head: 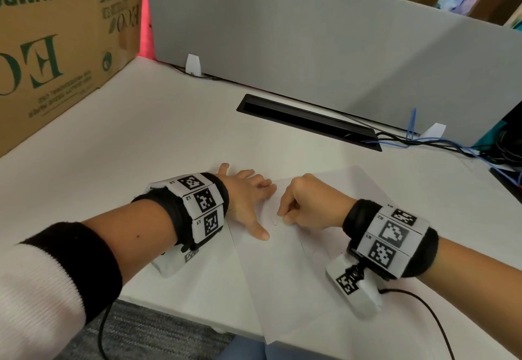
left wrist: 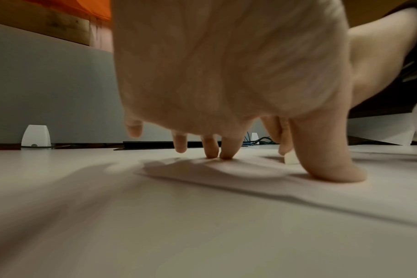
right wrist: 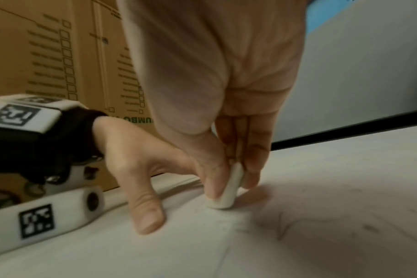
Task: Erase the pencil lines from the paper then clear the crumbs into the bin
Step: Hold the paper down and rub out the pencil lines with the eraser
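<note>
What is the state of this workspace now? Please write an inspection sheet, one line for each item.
Surface: white desk with a black cable slot.
Job's things: paper lies flat with faint pencil lines; white eraser touches it. No bin seen.
Clutter: cardboard box at far left.
Grippers: left hand spread, pressing the paper; right hand pinches the eraser.
Cables: black and blue cables at the slot's right end; a black lead runs from the right wrist.
Surroundings: grey partition behind the desk.
</note>
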{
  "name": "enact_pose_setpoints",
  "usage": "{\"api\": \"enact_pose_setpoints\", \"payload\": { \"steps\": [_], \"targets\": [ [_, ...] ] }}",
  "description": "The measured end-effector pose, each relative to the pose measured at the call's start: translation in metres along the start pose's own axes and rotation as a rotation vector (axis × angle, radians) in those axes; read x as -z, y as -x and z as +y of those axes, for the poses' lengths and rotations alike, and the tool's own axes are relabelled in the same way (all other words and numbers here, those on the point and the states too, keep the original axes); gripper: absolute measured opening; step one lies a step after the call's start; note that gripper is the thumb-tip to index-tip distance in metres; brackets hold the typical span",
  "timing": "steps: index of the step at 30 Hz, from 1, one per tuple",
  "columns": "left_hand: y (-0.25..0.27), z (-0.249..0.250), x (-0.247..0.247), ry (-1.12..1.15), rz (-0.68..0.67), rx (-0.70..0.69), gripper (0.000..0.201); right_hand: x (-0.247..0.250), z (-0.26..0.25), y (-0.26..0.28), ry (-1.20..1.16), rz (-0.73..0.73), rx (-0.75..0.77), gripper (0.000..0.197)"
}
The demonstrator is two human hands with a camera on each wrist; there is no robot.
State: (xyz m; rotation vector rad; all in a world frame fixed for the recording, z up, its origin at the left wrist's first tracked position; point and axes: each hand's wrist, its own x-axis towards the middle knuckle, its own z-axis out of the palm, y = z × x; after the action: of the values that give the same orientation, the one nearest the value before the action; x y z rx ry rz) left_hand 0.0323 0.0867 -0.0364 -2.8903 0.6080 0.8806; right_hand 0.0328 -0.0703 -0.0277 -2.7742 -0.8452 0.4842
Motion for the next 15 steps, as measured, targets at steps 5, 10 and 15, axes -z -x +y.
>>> {"api": "enact_pose_setpoints", "payload": {
  "steps": [5, 10, 15],
  "targets": [
    [0.001, 0.000, 0.000, 0.003, 0.001, 0.001, 0.101, 0.008, 0.009, -0.014, 0.009, 0.104, -0.091, 0.024],
    [0.001, 0.000, 0.000, 0.000, -0.002, -0.003, 0.100, 0.001, -0.001, 0.001, -0.019, -0.002, -0.008, 0.023],
    [0.001, 0.000, 0.000, 0.007, -0.002, -0.001, 0.102, 0.009, 0.010, -0.016, 0.007, 0.102, -0.091, 0.023]
  ]
}}
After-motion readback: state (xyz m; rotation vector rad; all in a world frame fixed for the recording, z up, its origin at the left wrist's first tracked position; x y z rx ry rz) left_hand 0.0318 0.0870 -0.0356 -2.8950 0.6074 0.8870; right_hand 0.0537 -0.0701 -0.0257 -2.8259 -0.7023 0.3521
